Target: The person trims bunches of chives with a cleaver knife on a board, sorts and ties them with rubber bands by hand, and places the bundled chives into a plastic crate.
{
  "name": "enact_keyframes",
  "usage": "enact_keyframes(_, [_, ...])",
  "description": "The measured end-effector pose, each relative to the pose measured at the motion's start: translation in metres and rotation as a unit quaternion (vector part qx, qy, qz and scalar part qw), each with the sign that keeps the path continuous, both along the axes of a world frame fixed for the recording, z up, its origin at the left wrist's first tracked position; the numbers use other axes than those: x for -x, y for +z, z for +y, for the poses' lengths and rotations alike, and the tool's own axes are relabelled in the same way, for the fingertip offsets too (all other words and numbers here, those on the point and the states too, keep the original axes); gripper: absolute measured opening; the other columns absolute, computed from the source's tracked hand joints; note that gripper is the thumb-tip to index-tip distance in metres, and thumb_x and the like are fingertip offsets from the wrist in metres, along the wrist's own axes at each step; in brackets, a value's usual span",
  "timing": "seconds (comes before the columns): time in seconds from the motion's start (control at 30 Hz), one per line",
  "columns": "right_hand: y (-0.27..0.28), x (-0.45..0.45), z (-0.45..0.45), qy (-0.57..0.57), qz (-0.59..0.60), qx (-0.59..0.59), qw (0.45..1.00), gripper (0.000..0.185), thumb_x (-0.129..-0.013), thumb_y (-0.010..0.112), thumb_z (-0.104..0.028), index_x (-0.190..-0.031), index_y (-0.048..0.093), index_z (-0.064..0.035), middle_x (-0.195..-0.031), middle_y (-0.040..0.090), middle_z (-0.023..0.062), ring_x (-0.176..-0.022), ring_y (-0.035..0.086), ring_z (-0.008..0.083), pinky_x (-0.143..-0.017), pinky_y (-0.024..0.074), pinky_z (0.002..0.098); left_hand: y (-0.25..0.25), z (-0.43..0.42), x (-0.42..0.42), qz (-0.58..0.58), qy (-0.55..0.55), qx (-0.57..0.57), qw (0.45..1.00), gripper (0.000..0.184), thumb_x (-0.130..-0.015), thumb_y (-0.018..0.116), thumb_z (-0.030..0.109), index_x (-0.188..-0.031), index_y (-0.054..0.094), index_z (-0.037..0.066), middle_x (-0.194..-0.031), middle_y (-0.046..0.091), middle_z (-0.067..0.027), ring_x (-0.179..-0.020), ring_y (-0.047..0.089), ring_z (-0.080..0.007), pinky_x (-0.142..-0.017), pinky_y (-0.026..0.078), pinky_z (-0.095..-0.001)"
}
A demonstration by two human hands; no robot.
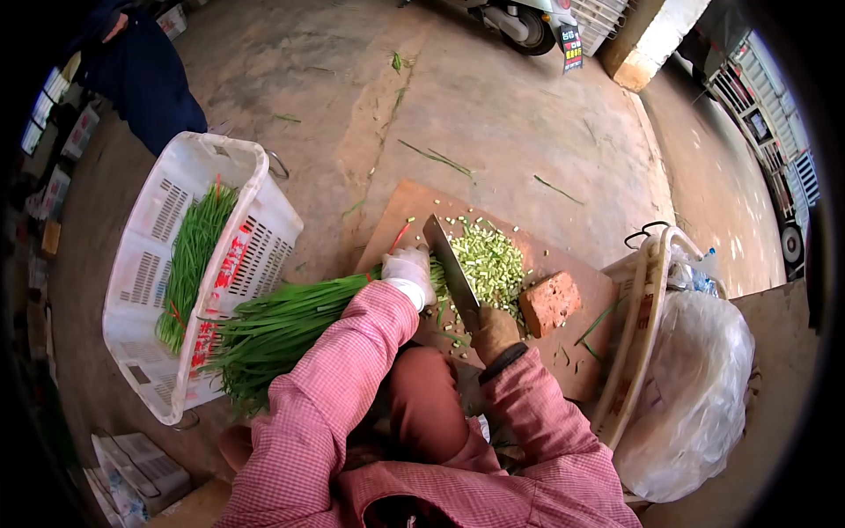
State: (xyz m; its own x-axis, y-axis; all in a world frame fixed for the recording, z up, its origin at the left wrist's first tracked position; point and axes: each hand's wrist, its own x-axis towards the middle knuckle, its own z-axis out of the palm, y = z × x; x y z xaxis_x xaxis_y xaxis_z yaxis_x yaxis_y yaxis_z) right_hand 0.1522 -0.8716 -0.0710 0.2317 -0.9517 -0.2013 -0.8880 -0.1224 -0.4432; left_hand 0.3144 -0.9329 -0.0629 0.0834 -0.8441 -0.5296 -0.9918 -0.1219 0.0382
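My left hand [409, 271], in a whitish glove, is closed on a bundle of long green stalks [290, 327] whose leafy ends hang off the board to the left. In my right hand [495, 334], gloved in brown, is the handle of a cleaver [451, 267]. Its blade stands beside the stalks' cut ends, just right of my left hand. Chopped pale green pieces [487, 264] are heaped on the brown board [563, 251] to the right of the blade. A reddish brick [550, 304] rests on the board near my right hand.
At the left, a white plastic basket [273, 211] holds more green stalks [198, 255]. Another basket [647, 326] with clear plastic bags [695, 387] stands at the right. A person in dark clothing [154, 84] is at the upper left. A scooter [528, 26] is parked at the top.
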Motion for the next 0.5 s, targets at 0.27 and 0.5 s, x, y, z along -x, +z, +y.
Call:
enact_keyframes(0.27, [-0.011, 0.014, 0.005, -0.024, -0.067, -0.121, 0.99, 0.026, -0.083, 0.05, -0.026, -0.081, 0.056, -0.0004, -0.07, 0.058, 0.0217, -0.07, 0.056, 0.038, -0.062, 0.0439, 0.0445, 0.001, -0.008, -0.006, 0.031, 0.011, -0.065, 0.997, 0.084, -0.052, 0.076, 0.039, -0.121, 0.039, 0.007, -0.114, 0.05, -0.0111, -0.106, 0.05, -0.0239, -0.085, 0.041, -0.0373])
enact_keyframes(0.5, [-0.054, -0.031, -0.034, -0.012, -0.046, -0.01, 0.999, 0.03, -0.083, 0.051, -0.028, -0.074, 0.057, -0.0002, -0.063, 0.057, 0.0189, -0.06, 0.058, 0.0335, -0.057, 0.0457, 0.0402, -0.001, -0.002, -0.001, -0.002, -0.008, -0.013, 1.0, 0.081, -0.053, 0.075, 0.039, -0.118, 0.039, 0.007, -0.113, 0.05, -0.0105, -0.106, 0.049, -0.0252, -0.086, 0.041, -0.0379])
